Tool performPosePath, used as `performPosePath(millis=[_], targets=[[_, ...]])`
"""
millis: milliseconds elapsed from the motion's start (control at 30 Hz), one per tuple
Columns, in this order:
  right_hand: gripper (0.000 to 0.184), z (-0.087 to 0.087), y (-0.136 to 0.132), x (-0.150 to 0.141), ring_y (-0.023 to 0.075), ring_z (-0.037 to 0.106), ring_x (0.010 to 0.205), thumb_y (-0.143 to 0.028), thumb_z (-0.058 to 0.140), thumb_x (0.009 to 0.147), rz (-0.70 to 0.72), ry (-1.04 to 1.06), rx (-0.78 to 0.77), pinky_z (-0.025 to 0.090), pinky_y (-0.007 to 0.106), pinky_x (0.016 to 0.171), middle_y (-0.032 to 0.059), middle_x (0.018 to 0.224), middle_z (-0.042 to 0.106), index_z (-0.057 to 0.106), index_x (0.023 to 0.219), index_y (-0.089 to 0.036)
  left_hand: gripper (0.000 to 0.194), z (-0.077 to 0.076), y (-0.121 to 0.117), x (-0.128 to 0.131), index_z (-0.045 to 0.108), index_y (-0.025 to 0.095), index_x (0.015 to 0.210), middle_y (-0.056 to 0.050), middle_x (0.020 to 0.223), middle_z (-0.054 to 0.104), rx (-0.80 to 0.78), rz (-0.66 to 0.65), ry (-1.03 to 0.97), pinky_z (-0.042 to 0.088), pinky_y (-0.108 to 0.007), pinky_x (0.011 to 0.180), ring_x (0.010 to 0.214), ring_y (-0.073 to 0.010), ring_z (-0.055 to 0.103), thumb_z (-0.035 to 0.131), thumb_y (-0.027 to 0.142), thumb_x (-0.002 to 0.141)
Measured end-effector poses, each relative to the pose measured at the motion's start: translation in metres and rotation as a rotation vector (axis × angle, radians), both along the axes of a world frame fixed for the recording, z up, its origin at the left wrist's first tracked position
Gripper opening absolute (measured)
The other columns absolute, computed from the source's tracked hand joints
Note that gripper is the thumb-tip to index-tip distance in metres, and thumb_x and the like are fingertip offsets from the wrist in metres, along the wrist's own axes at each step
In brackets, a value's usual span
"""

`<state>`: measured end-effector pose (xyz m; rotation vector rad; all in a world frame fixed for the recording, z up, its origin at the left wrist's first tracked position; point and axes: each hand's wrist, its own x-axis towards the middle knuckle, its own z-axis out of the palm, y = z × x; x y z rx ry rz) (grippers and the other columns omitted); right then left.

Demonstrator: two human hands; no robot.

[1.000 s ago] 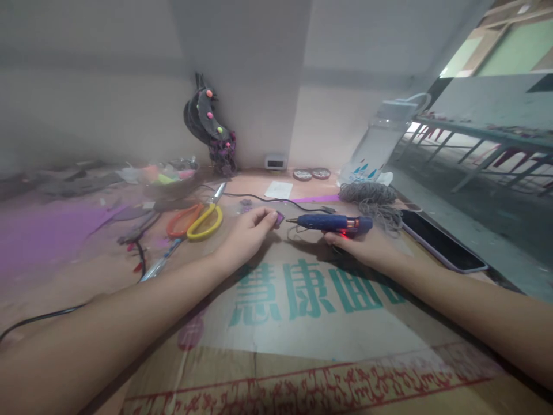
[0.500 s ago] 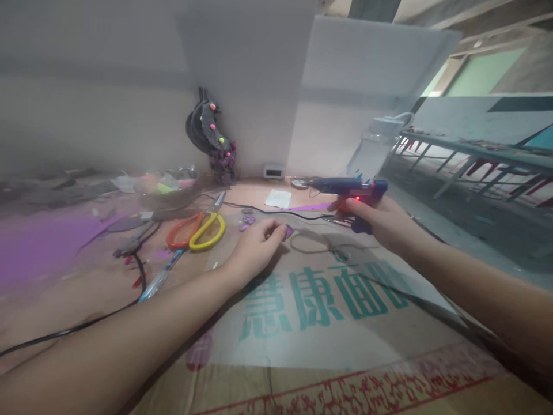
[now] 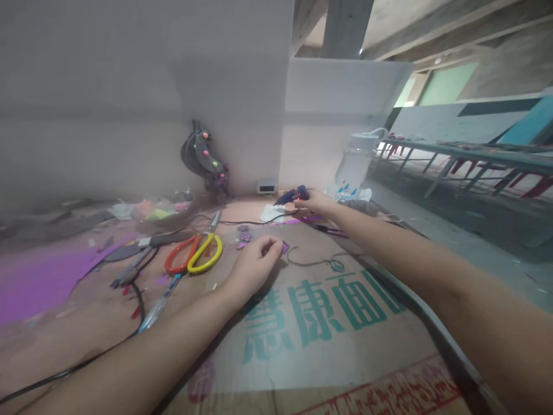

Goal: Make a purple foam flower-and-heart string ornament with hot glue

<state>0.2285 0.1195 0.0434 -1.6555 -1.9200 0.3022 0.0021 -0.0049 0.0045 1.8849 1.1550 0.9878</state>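
Observation:
My left hand (image 3: 259,262) rests low over the printed sacking (image 3: 328,351), thumb and fingers pinched on a small purple piece (image 3: 285,247). Tiny purple and grey bits (image 3: 244,236) lie just behind those fingers. Farther back, my right hand (image 3: 318,203) is wrapped around a dark blue glue gun (image 3: 290,196) with a lit red light. Its nozzle points left, over or against a small white paper (image 3: 268,214); whether it touches I cannot tell. A thin dark strand (image 3: 309,263) curls on the sacking to the right of the purple piece.
Scissors (image 3: 205,253) with red and yellow handles lie left of my left hand, near a black cable (image 3: 64,369) and purple sheet (image 3: 38,276). A dark crescent ornament (image 3: 201,158) with coloured balls, a small white display (image 3: 266,187) and a clear bottle (image 3: 356,164) stand behind.
My right hand has carried the glue gun left and back, down to the white paper. My left hand keeps its pinch on the purple piece. The view has tilted up slightly.

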Motion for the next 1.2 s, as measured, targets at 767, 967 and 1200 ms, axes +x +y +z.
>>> performPosePath(millis=[767,967,1200], targets=[[0.014,-0.017,-0.152,-0.022,0.0202,0.061,0.09,-0.016,0.057,0.094,0.586,-0.402,0.047,0.043,0.034,0.082,0.0066,0.095,0.069,0.071,0.092,-0.018,0.024,0.003,-0.003,-0.001,0.062,0.018,0.08,-0.002,0.082,0.068,0.014,0.042,-0.094,0.046,-0.028,0.075,0.082,-0.0197,0.062,0.051,0.036,0.09],[0.019,0.007,-0.142,0.016,0.0189,0.062,0.092,-0.027,0.054,0.097,0.755,-0.335,-0.164,0.046,0.032,0.083,0.0058,0.098,0.07,0.072,0.097,-0.02,0.023,0.002,-0.001,0.0,0.061,0.019,0.078,-0.002,0.083,0.069,-0.024,0.029,-0.096,0.049,-0.028,0.076,0.081,-0.0187,0.063,0.051,0.037,0.089],[0.025,0.012,-0.154,0.007,0.0236,0.065,0.09,-0.04,0.061,0.092,0.419,-0.384,-0.008,0.045,0.035,0.079,0.0086,0.098,0.073,0.071,0.1,-0.018,0.023,-0.001,0.001,-0.001,0.063,0.019,0.081,-0.002,0.084,0.07,-0.007,0.031,-0.109,0.048,-0.028,0.078,0.085,-0.0195,0.065,0.052,0.036,0.09]])
